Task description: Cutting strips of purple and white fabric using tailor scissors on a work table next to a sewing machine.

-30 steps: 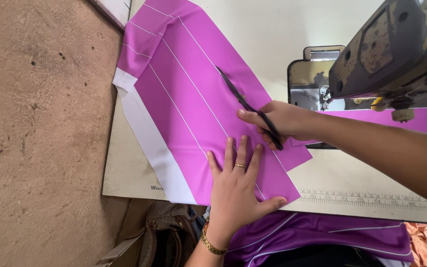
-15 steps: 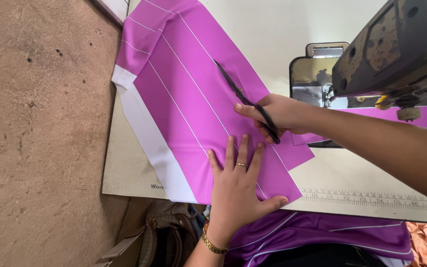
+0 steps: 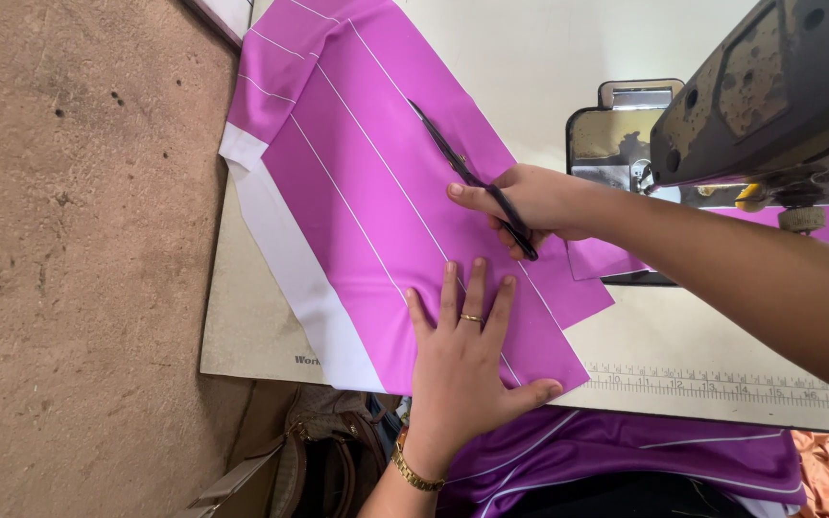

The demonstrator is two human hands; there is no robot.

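Observation:
A magenta fabric panel [image 3: 376, 182] with thin white stripes and a white band along its left edge lies flat on the pale sewing table [image 3: 530, 58]. My left hand [image 3: 467, 360], wearing a ring and a gold bracelet, presses flat with spread fingers on the near end of the fabric. My right hand [image 3: 534, 203] reaches in from the right and grips black scissors [image 3: 453, 158]. The blades point away along the fabric's right edge, lying on the cloth.
A sewing machine head [image 3: 769, 96] and its metal needle plate [image 3: 616, 134] stand at the right. A printed ruler [image 3: 722, 384] runs along the table's near edge. More magenta fabric [image 3: 626, 456] hangs below. A brown bag [image 3: 314, 460] sits on the earthen floor [image 3: 79, 259].
The scissors and my right hand have slid slightly farther along the fabric's right edge. My left hand stays pressed in about the same place.

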